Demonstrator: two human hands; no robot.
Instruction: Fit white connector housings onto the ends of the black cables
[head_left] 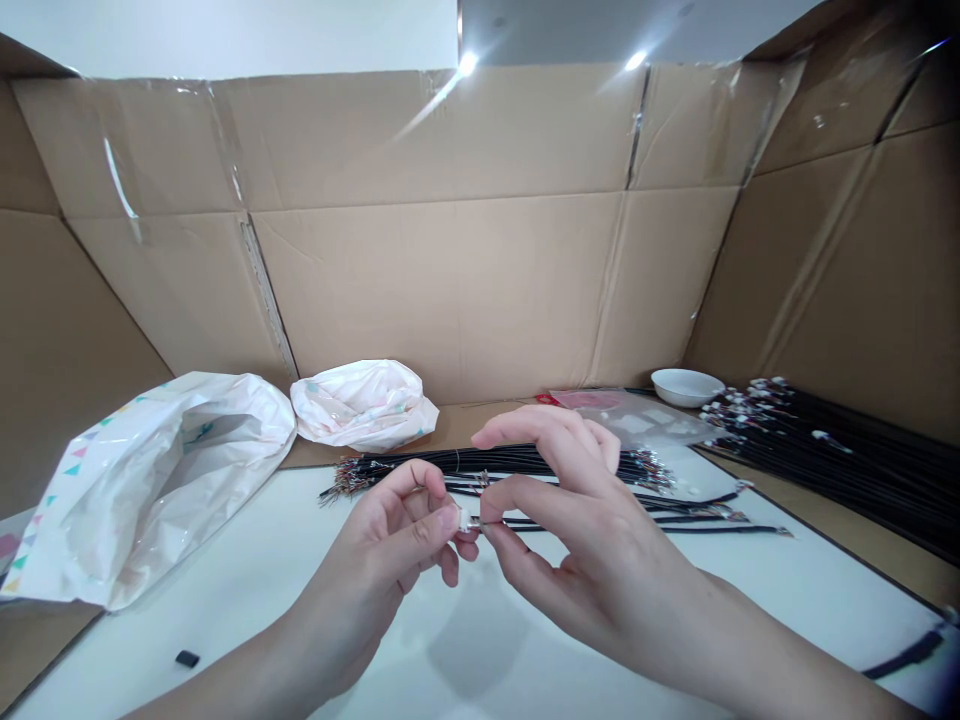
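Pinching small white connector (465, 520) between left hand (397, 545) thumb and forefinger, near centre over white table (300, 530); nipping thin wire (525, 523) at it with right hand (577, 520), upper fingers fanned. Just beyond, bundled black wires (487, 462); left, crumpled bags (157, 480).

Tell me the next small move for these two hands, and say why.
Probably ease the wire tip slightly toward the left hand, into the white connector. The left hand pinches the white connector between thumb and forefinger; the right hand pinches the wire just beside it, tip at the connector's face. Whether it is already seated is too small to tell.
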